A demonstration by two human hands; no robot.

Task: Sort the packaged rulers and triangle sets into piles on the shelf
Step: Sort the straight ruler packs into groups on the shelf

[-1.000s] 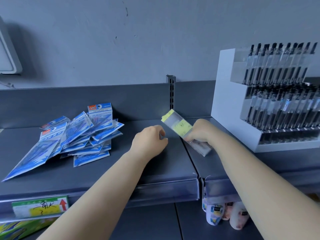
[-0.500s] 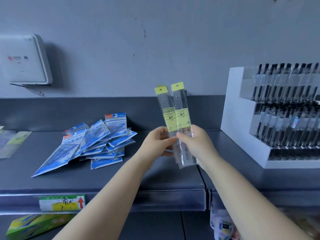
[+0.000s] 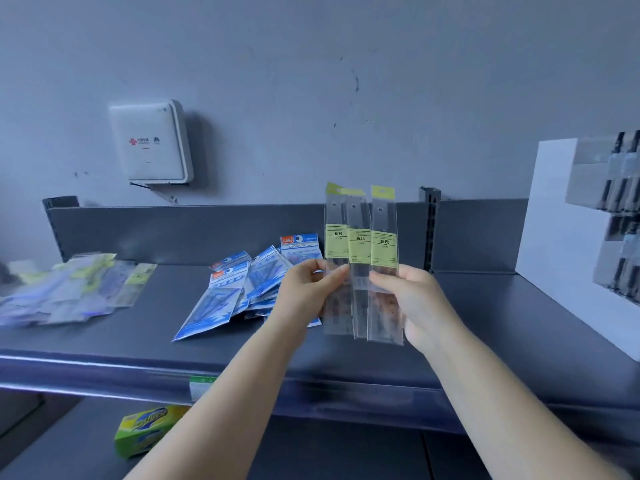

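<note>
Three clear packaged rulers (image 3: 360,251) with yellow-green labels stand upright and fanned out above the shelf (image 3: 485,323). My left hand (image 3: 308,289) pinches the left ones at mid-length, and my right hand (image 3: 408,299) pinches the rightmost one. Left of my hands, a loose pile of blue triangle set packs (image 3: 239,289) lies on the shelf. Further left sits a blurred pile of clear packs with yellow-green labels (image 3: 76,289).
A white pen display stand (image 3: 568,244) occupies the shelf's right end. A white box (image 3: 152,140) hangs on the wall above. A green-yellow carton (image 3: 149,431) lies on the lower shelf. A dark upright post (image 3: 429,230) splits the back panel.
The view has swung left and up. The rulers, two seen before, are now fanned into three between both hands. The far-left pile has come into view.
</note>
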